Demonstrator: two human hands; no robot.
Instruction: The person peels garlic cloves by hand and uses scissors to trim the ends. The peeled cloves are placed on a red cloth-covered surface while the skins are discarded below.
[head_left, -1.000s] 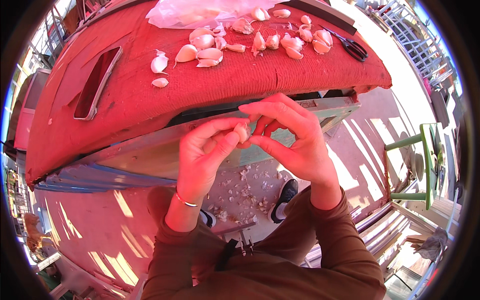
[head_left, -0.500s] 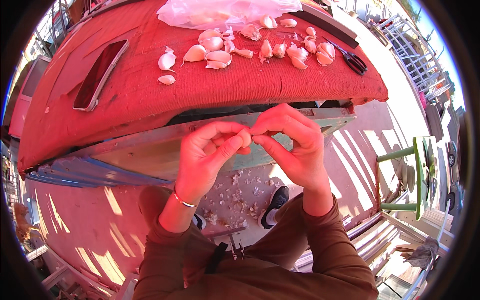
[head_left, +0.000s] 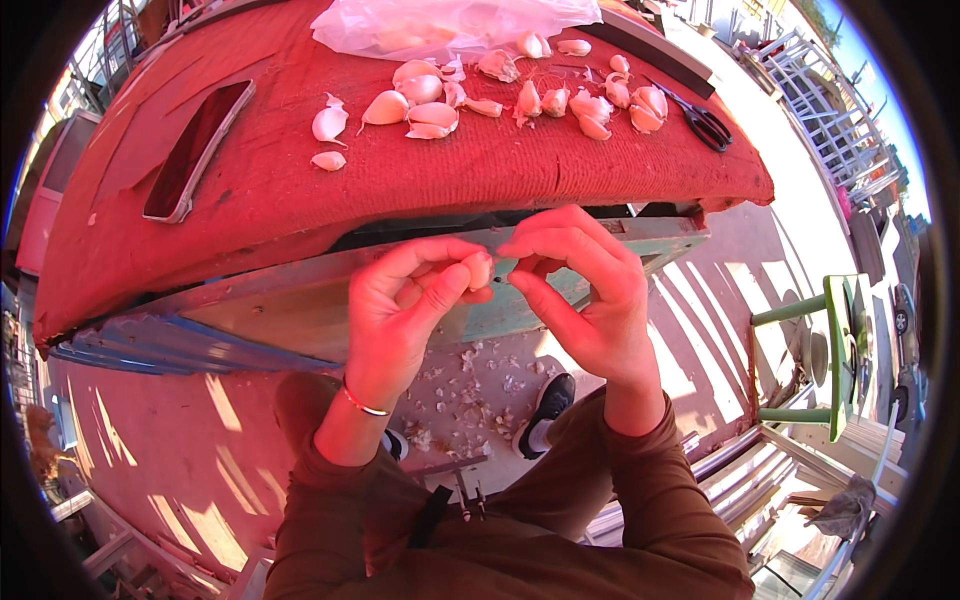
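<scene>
Above the table's front edge, my left hand pinches a garlic clove between thumb and forefinger. Just to its right is my right hand, its thumb and forefinger apart and pointing at the clove without touching it. No held thing shows between those right fingertips. Several garlic cloves and pieces of garlic head lie on the red cloth beyond my hands. One loose clove rests nearer the front, at the left of the group.
A phone lies on the cloth at left. Black-handled scissors are at right, near a dark bar. Behind the garlic sits a translucent plastic bag. Peelings litter the floor by my shoes. A green stool stands at right.
The right fingertips have come away from the clove, leaving a small gap. My left hand has shifted slightly left with the clove still in it.
</scene>
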